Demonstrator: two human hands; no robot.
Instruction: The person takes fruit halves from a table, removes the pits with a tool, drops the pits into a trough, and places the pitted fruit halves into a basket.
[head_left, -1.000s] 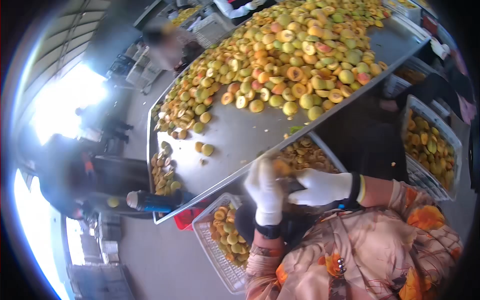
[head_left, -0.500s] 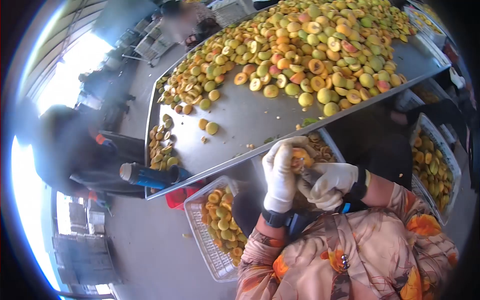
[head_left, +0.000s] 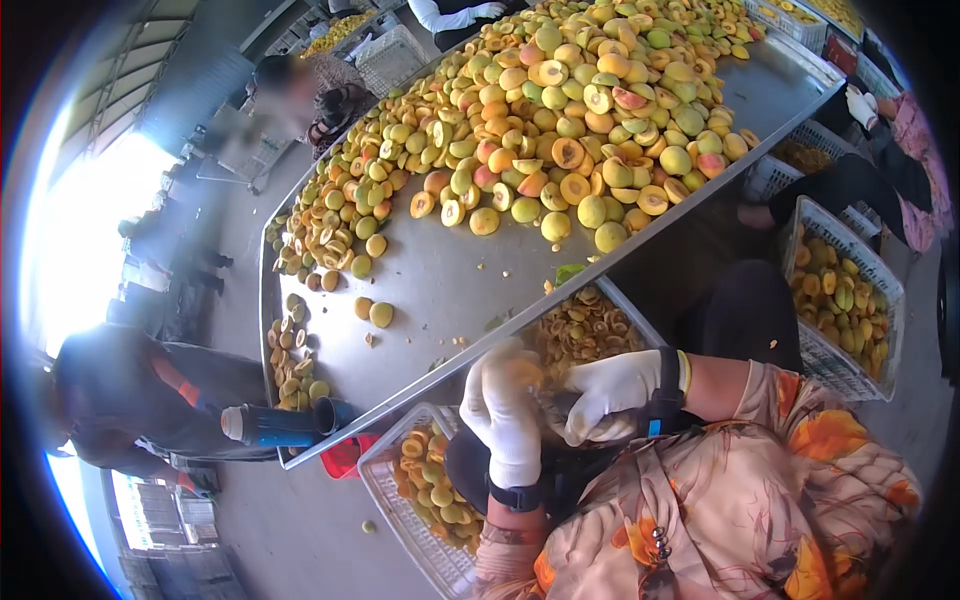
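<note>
My left hand (head_left: 503, 410), in a white glove, is curled round a peach half (head_left: 526, 372) above my lap; motion smears fingers and fruit. Close beside it, to the right, my right hand (head_left: 612, 388) is closed, also white-gloved. What it grips is mostly hidden by the fingers. Just beyond both hands, a crate (head_left: 632, 312) holds brown pits and scraps. Past that, a metal table (head_left: 420, 270) carries a big heap of whole and halved peaches (head_left: 570, 110).
A white crate of peach halves (head_left: 385, 500) stands left of my lap, near a red container (head_left: 343, 458). Another full crate (head_left: 885, 385) is at the right. A blue cylinder (head_left: 275, 425) lies at the table's left corner. Other people work left, behind and right.
My view has shifted, so the table sits further left and lower. My left hand is now blurred by motion, and the fruit in it shows less clearly. Both hands remain close together.
</note>
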